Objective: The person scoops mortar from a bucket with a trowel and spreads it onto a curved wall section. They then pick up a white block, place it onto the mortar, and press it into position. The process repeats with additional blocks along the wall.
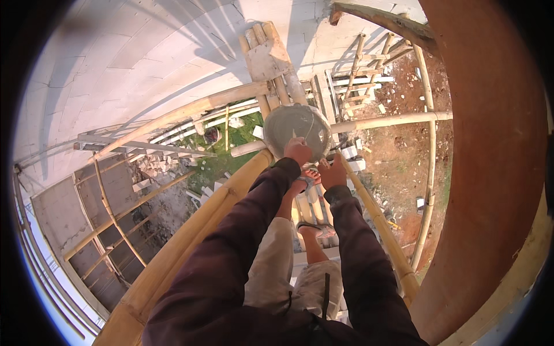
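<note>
A round tub (pixel 271 141) of wet grey mortar (pixel 300 124) sits in front of me on the bamboo platform. My left hand (pixel 298 151) is closed over the near part of the tub, above the mortar. A thin pale line runs across the mortar beyond its fingers; what the hand holds is too small to make out. At the tub's near right rim, my right hand (pixel 333 171) is closed, with something dark showing by its fingertips. Its grip is partly hidden. Below the hands, my sandaled feet (pixel 316 229) stand on bamboo poles (pixel 311 205).
Bamboo rails (pixel 213 213) run along both sides of me, high above the ground. A mortar-smeared board (pixel 268 61) lies beyond the tub. A pale block wall (pixel 144 69) rises ahead, and a large brown curved surface (pixel 490 144) at right. Rubble (pixel 158 164) lies below.
</note>
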`<state>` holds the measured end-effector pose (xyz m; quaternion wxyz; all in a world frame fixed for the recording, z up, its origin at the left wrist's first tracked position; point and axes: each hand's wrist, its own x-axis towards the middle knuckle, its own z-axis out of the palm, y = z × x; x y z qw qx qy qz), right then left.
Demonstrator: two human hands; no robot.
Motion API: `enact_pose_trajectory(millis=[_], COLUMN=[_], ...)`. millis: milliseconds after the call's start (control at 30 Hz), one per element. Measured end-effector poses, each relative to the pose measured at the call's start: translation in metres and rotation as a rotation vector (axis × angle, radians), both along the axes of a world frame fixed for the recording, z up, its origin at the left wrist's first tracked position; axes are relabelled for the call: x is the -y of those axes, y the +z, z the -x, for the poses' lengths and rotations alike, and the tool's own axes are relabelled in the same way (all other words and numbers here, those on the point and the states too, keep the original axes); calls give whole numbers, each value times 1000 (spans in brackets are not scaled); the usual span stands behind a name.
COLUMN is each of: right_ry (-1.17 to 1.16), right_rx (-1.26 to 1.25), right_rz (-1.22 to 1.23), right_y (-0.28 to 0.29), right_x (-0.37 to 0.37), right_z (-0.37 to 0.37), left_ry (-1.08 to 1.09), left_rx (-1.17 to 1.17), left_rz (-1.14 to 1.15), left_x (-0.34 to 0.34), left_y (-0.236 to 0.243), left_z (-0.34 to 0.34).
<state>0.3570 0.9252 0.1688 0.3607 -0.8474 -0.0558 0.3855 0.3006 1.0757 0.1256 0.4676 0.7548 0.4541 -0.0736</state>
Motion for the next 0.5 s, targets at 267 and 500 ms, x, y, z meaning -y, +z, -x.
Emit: enact_pose_trajectory(millis=[267, 500], right_ry=[-63, 442], right_rx=[-23, 387], right_rz=[-1, 200], right_y=[-78, -97], right_x=[-81, -120], right_z=[-6, 13], left_ry=[18, 197], left_rx=[128, 182], left_rz=[-30, 319], left_x=[-98, -135], left_y=[-93, -72], left_z=[2, 4])
